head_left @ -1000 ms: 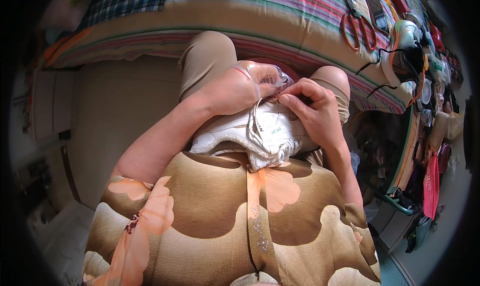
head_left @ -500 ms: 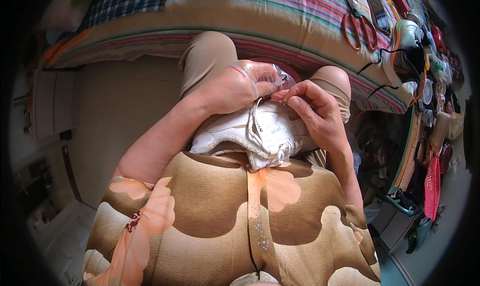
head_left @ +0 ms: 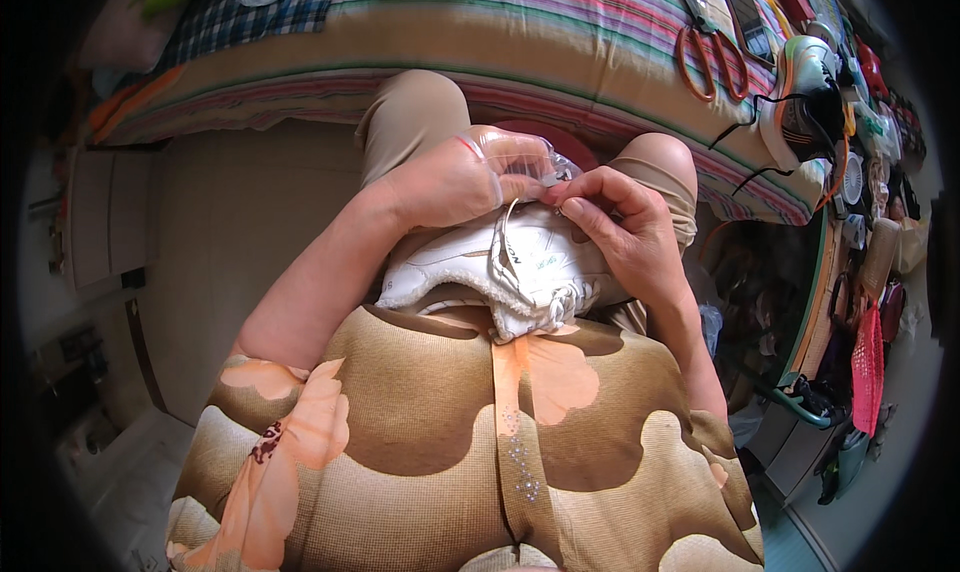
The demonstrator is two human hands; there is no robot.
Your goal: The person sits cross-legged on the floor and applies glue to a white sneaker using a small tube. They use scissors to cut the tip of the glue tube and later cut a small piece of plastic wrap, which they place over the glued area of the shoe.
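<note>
A white lace-up sneaker [head_left: 550, 262] lies on its side across my lap, its fleecy opening toward me. Over its far side is my left hand [head_left: 455, 177], its fingers wrapped in clear plastic film [head_left: 520, 150] with a red line along the edge. Those fingers curl closed, and what they pinch cannot be made out. My right hand [head_left: 630, 217] comes in from the right, thumb and forefinger pinched together right beside the left fingertips, on something too small to name. A thin pale loop [head_left: 506, 234] stands up from the shoe below the fingers.
A bed with a striped cover [head_left: 480, 32] spans the far side. On it lie red-handled scissors [head_left: 712, 67], a phone [head_left: 745, 17] and another sneaker [head_left: 805, 102] with black laces. Bags and a pink mesh item [head_left: 867, 362] hang at right. A dark red round surface [head_left: 560, 144] shows beyond my hands.
Both hands have shifted slightly left, and their fingertips are closer together. The shoe stays in nearly the same place on my lap.
</note>
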